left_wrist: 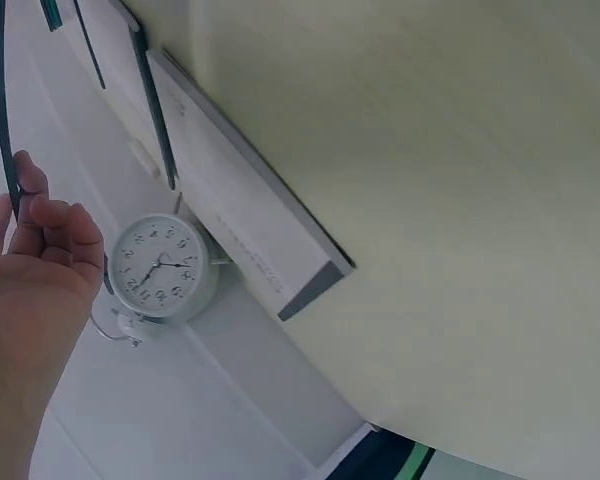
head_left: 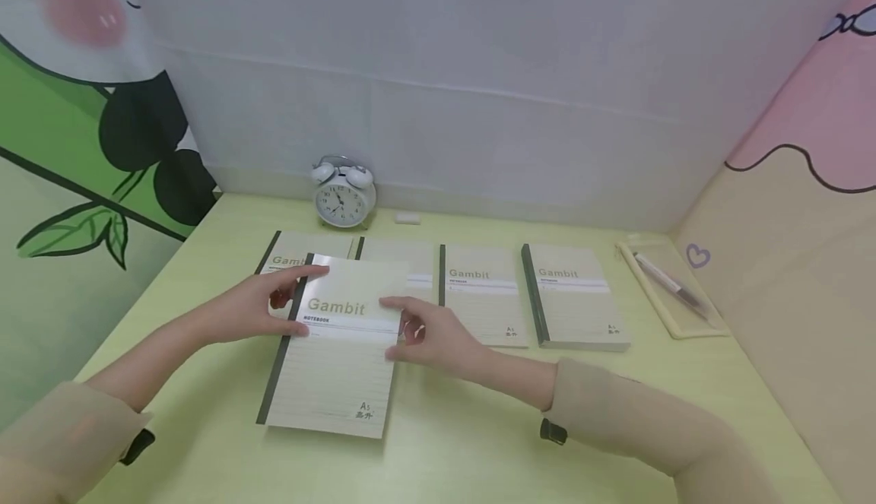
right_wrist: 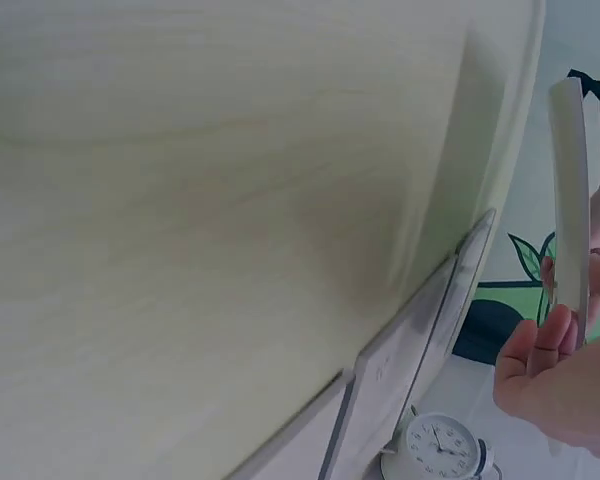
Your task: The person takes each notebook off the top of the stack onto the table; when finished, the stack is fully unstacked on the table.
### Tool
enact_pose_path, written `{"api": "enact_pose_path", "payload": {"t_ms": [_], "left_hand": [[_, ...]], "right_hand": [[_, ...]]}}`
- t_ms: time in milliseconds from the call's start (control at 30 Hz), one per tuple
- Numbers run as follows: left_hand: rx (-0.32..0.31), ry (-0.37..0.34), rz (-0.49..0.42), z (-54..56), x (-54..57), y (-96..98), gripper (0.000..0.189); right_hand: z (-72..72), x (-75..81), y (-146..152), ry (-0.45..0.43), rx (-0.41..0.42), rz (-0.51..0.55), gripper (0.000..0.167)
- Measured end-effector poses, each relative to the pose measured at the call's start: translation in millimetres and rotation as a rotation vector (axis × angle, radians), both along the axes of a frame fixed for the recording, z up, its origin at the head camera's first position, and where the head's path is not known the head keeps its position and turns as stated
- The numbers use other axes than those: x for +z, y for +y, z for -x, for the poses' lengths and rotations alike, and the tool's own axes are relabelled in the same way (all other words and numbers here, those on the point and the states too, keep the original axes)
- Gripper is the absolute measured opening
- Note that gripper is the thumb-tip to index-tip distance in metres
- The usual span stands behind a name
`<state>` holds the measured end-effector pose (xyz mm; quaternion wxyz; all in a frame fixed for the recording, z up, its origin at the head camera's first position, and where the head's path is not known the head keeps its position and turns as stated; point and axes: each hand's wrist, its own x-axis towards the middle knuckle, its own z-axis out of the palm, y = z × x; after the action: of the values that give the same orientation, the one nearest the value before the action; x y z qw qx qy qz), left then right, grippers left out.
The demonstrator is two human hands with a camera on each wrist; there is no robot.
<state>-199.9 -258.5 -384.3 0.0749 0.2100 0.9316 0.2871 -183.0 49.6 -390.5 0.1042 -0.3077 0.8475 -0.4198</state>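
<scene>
My left hand [head_left: 239, 308] grips a Gambit notebook [head_left: 325, 390] by its dark spine, thumb on the cover and some fingers curled behind. On the opposite edge, my right hand [head_left: 438, 337] pinches the same notebook. It is held up off the table, tilted, with its cover facing the head camera. In the right wrist view the notebook [right_wrist: 570, 190] shows edge-on between both hands. Behind it, several matching notebooks lie in a row; the held one partly hides a left notebook [head_left: 290, 243] and its neighbour [head_left: 397, 252]. Two others, a notebook [head_left: 482, 310] and a thicker notebook [head_left: 578, 310], lie to the right.
A white twin-bell alarm clock [head_left: 344, 198] stands at the back left, beside a small white block [head_left: 407, 218]. At the right edge lies a yellow-rimmed pouch [head_left: 674, 329] with a pen [head_left: 667, 280] on or in it. White cloth [head_left: 438, 109] backs the yellow table [head_left: 479, 443].
</scene>
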Motion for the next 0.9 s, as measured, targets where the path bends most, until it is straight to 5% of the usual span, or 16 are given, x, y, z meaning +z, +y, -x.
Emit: {"api": "enact_pose_path", "payload": {"t_ms": [467, 733, 900], "left_hand": [[-0.050, -0.151, 0.038, -12.7, -32.2, -47.2, 0.088], [-0.068, -0.175, 0.120, -17.4, -44.8, -63.8, 0.093], [-0.073, -0.198, 0.135, -23.5, -48.8, -75.3, 0.095]], "right_hand": [[-17.2, -46.7, -53.1, 0.047, 0.112, -0.101, 0.067], [-17.6, -57.5, -73.7, 0.129, 0.116, -0.367, 0.068], [-20.9, -61.0, -87.1, 0.155, 0.136, -0.430, 0.068]]}}
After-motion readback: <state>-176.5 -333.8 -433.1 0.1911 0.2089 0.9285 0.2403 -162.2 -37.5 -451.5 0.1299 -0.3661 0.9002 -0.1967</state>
